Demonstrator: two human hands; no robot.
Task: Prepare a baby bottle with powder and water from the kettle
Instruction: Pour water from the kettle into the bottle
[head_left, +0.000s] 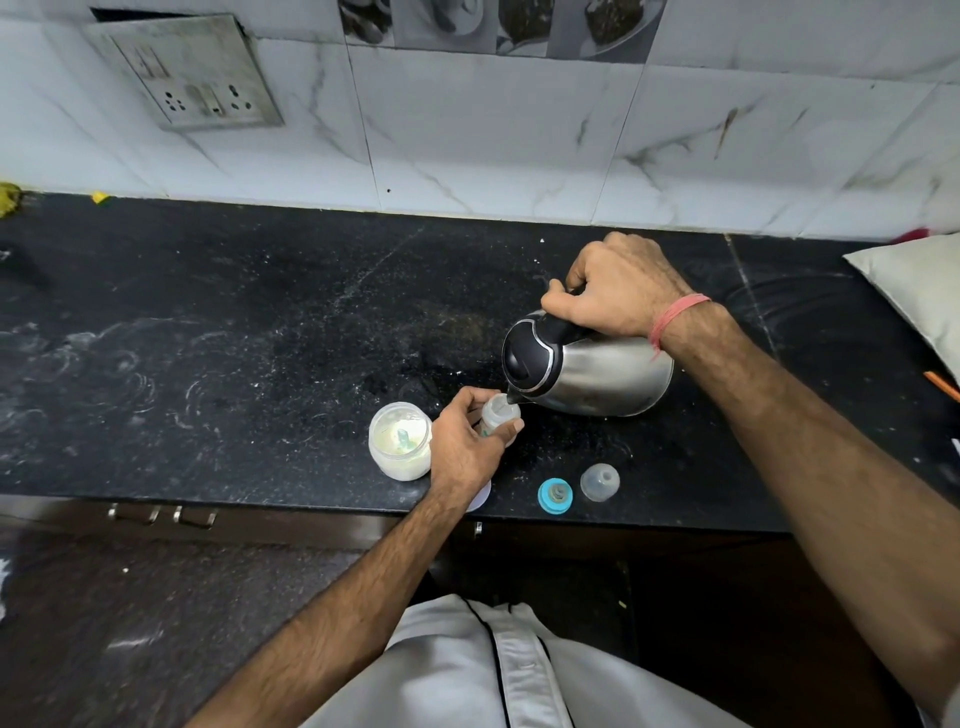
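Bottle (500, 413), no legible label, gripped by left hand (464, 447); right hand (618, 293) clasps tilted kettle (587, 371), spout at its mouth.

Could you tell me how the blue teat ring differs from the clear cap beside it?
The blue teat ring is opaque turquoise and flat; the clear cap is see-through and domed. The ring lies nearer the counter's front edge, left of the cap. Both rest loose on the black counter, off the bottle.

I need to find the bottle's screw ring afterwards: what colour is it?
Light blue plastic screw ring, lying on the black counter; clear in the head view.
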